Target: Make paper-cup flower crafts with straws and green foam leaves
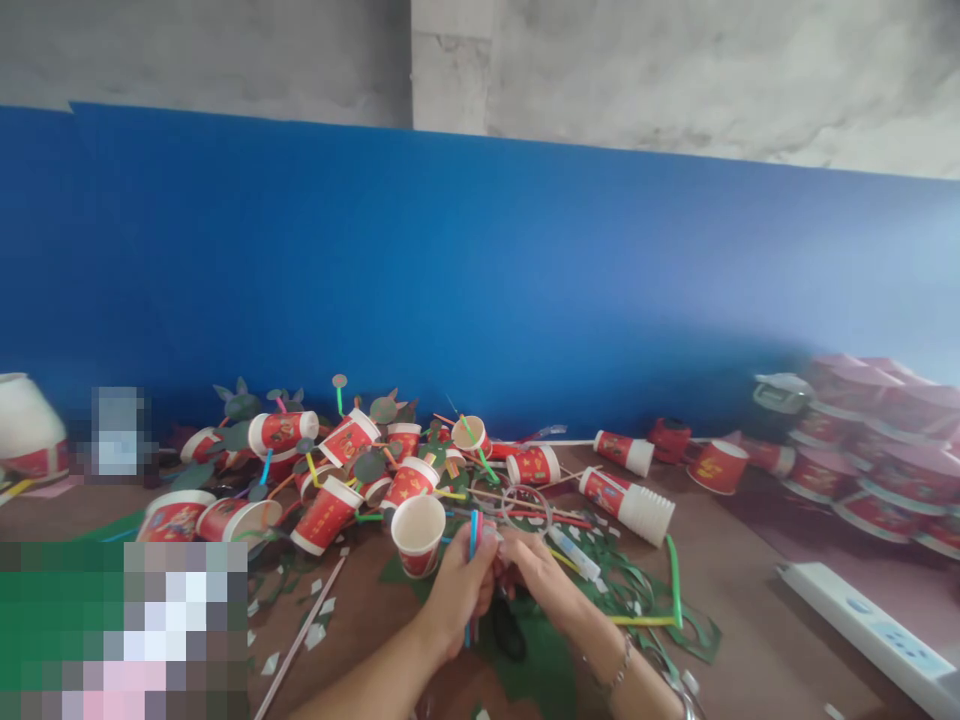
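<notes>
My left hand point(463, 580) is wrapped round a small bunch of drinking straws point(475, 530), blue and red, held upright. Close against it, my right hand point(536, 572) has its fingers bent in at the straws; what they grip is hidden. Below the hands a dark looped shape point(510, 632), perhaps a scissors handle, shows over green paper point(532, 665). An upright red-and-white paper cup point(418, 535) stands just left of my left hand. Beyond the hands lies a clear tape-like ring point(526, 508).
Tipped red paper cups point(326, 515) with straws and dark paper cutouts pile up at the left. Nested cups point(630, 508) lie right of centre. Green paper scraps point(637, 580) litter the table point(739, 620). A white power strip point(870, 625) and stacked red containers point(892, 450) are at the right.
</notes>
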The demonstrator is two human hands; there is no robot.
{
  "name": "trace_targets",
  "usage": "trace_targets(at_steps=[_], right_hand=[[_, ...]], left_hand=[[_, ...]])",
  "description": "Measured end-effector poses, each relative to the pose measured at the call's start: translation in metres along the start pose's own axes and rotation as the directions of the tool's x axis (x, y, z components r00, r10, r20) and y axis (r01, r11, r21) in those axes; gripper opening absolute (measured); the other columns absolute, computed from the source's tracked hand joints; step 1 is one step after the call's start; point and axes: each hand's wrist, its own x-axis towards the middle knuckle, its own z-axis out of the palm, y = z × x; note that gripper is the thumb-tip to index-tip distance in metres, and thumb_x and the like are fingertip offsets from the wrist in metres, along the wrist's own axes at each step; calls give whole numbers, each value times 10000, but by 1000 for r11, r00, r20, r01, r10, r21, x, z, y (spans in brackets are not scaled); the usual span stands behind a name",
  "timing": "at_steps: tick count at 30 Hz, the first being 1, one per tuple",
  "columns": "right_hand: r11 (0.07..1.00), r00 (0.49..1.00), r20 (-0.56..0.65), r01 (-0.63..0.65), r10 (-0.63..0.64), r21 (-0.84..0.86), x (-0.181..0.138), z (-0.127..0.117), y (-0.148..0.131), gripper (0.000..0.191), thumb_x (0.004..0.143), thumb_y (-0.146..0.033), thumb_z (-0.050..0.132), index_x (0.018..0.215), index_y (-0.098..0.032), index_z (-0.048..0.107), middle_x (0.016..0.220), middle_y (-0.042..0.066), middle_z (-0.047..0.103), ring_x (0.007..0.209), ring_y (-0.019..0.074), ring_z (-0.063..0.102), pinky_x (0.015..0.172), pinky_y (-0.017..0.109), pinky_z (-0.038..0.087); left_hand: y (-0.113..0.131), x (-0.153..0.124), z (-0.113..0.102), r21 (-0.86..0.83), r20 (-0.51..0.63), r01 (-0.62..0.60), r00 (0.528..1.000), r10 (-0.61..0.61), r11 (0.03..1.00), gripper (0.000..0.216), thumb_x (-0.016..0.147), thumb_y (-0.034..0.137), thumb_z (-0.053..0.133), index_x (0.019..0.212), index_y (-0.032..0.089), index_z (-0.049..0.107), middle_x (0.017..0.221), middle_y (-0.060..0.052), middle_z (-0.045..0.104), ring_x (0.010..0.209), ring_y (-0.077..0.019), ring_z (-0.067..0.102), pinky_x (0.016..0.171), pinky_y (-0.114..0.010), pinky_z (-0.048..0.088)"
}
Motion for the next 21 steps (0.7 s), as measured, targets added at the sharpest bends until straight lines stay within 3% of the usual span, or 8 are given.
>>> trace_targets(at_steps=[8,11,15,21], right_hand=[[1000,998,63,-3,1,29,-3,-3,-2,171,769,-307,419,668,-205,512,578,-24,472,507,120,452,489,242,391],[1000,999,47,-5,5,-12,-2,-4,3,192,787,-347,440,689,-202,518,562,-32,454,497,113,437,476,230,376],[995,1000,-5,-11,11,-100,0,-4,9,289,789,-443,465,635,-199,480,518,-42,429,466,101,414,440,217,342],[995,1000,-25,-6,3,-103,3,-3,6,340,763,-480,470,575,-202,416,481,-55,370,425,81,343,409,212,264]], left_hand=[[6,4,-4,-96,-26,-5,1000,3,995,542,620,680,638,714,215,375,415,153,198,362,-13,93,358,-168,55],[6,5,-7,-138,-21,-5,1000,2,990,526,638,675,627,786,207,438,425,151,192,372,-19,80,358,-172,45],[4,4,-7,-129,-28,8,1000,-12,992,578,675,618,640,1057,218,471,443,153,198,380,-27,87,363,-167,45],[4,1,-3,-55,-25,8,1000,-9,998,615,658,641,637,1054,199,476,437,155,206,369,-22,105,360,-166,45]])
